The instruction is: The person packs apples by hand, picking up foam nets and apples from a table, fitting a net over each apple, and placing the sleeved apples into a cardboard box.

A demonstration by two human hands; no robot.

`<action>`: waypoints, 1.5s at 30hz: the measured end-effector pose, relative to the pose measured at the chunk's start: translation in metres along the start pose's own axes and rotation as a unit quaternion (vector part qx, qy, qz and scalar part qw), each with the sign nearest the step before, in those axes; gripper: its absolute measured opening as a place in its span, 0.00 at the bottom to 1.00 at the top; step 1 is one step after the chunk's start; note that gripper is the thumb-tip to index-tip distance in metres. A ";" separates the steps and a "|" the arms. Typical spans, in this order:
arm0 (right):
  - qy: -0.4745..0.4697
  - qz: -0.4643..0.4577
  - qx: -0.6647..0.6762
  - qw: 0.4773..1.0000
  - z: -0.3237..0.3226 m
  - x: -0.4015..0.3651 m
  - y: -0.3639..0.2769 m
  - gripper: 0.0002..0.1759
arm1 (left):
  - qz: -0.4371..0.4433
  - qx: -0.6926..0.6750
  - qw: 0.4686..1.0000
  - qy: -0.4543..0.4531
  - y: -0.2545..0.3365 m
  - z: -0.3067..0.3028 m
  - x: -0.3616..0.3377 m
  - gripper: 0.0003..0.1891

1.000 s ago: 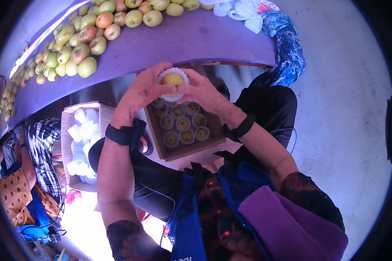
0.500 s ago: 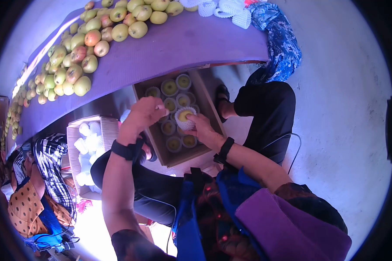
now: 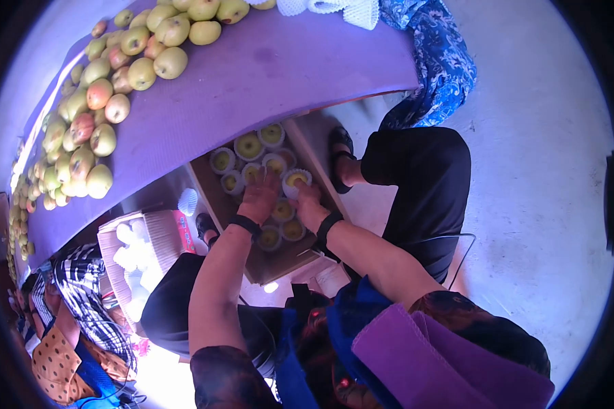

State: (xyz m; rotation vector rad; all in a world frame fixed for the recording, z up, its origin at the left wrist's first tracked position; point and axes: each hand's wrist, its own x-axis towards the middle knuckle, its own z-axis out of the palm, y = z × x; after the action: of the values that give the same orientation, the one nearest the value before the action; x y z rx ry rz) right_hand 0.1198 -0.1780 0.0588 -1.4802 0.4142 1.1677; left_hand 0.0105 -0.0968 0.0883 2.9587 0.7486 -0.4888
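A cardboard box (image 3: 318, 162) stands below the table edge, with rows of yellow-green apples (image 3: 249, 146) in white foam nets inside it. My right hand (image 3: 310, 206) grips a netted apple (image 3: 297, 180) at the right side of the box, thumb near its top. Down among the packed apples reaches my left hand (image 3: 260, 199), fingers stretched forward and touching the nets around them. Its fingertips are partly lost between the apples, and I see nothing held in it.
Loose apples (image 3: 142, 73) are heaped on the purple-covered table (image 3: 266, 68). A second carton (image 3: 165, 243) at the left holds white foam nets. Blue patterned cloth (image 3: 433, 65) hangs at the table's right end. Another person's polka-dot clothing (image 3: 56, 361) shows at lower left.
My left hand has come down from above the box onto the apples, its fingers now extended. My right hand has lowered the netted apple into the box. The view has shifted slightly.
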 end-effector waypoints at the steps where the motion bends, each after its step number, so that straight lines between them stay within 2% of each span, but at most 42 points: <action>1: -0.010 -0.006 0.025 1.000 0.000 0.003 0.002 0.28 | 0.014 0.011 1.000 -0.026 -0.002 0.003 0.005 0.29; 3: -0.009 -0.016 0.040 0.999 0.000 0.010 0.006 0.27 | 0.030 0.019 0.998 -0.054 -0.006 0.011 0.011 0.31; 5: -0.009 -0.028 0.055 0.998 0.003 0.018 0.010 0.27 | 0.058 0.039 0.997 -0.033 -0.010 0.019 0.016 0.29; 11: 0.028 -0.025 0.036 0.999 0.007 0.033 0.014 0.27 | 0.066 0.036 0.996 -0.038 -0.013 0.032 0.038 0.27; 13: 0.031 -0.035 0.012 0.999 0.006 0.035 0.016 0.34 | 0.065 0.031 0.997 -0.042 -0.014 0.037 0.038 0.27; 15: 0.026 -0.035 0.023 0.999 0.006 0.038 0.019 0.34 | 0.061 0.028 0.997 -0.045 -0.017 0.045 0.036 0.27; 17: 0.023 -0.034 0.031 0.999 0.004 0.037 0.021 0.34 | 0.064 0.005 0.997 -0.040 -0.021 0.055 0.033 0.36; 20: 0.015 -0.054 0.018 0.998 0.006 0.035 0.019 0.33 | 0.050 0.018 0.997 -0.057 -0.023 0.055 0.032 0.35; 23: -0.011 -0.094 -0.009 0.996 0.003 0.053 0.034 0.32 | 0.032 0.021 0.997 -0.068 -0.025 0.056 0.037 0.34; 25: -0.006 -0.206 -0.057 0.977 0.004 0.051 0.037 0.30 | 0.028 0.002 0.996 -0.081 -0.027 0.052 0.036 0.33; 29: 0.028 -0.250 -0.137 0.958 0.010 0.027 0.023 0.30 | 0.017 -0.013 0.995 -0.095 -0.027 0.048 0.033 0.32; 31: 0.053 -0.378 -0.295 0.876 0.012 0.023 0.019 0.30 | 0.015 -0.015 0.995 -0.094 -0.026 0.049 0.034 0.32; 32: 0.053 -0.378 -0.297 0.875 0.012 0.022 0.015 0.30 | 0.012 -0.017 0.995 -0.093 -0.025 0.050 0.034 0.31; 34: -0.018 -0.448 -0.326 0.832 0.015 0.013 0.000 0.31 | 0.016 -0.014 0.998 -0.061 -0.026 0.063 0.034 0.30; 36: -0.001 -0.447 -0.351 0.823 0.015 0.017 0.005 0.31 | 0.019 -0.008 0.999 -0.028 -0.027 0.062 0.034 0.29; 38: 0.014 -0.449 -0.375 0.811 0.015 0.025 0.013 0.31 | 0.014 -0.030 0.996 -0.088 -0.027 0.050 0.034 0.30; 40: 0.030 -0.421 -0.333 0.843 0.014 0.030 0.020 0.31 | 0.011 -0.033 0.996 -0.085 -0.027 0.051 0.033 0.30; 42: 0.034 -0.417 -0.325 0.848 0.012 0.033 0.024 0.31 | 0.010 -0.037 0.996 -0.082 -0.027 0.055 0.032 0.30; 44: 0.039 -0.415 -0.315 0.853 0.012 0.034 0.026 0.31 | 0.015 -0.034 0.999 -0.015 -0.027 0.062 0.032 0.28; 45: 0.058 -0.423 -0.301 0.852 0.013 0.039 0.030 0.30 | 0.014 -0.034 0.999 -0.014 -0.027 0.062 0.031 0.28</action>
State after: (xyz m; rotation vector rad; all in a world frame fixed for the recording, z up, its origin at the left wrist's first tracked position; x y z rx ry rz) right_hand 0.1081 -0.1613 0.0122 -1.9682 -0.5654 0.4834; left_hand 0.0060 -0.0668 0.0209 2.8882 0.7061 -0.4927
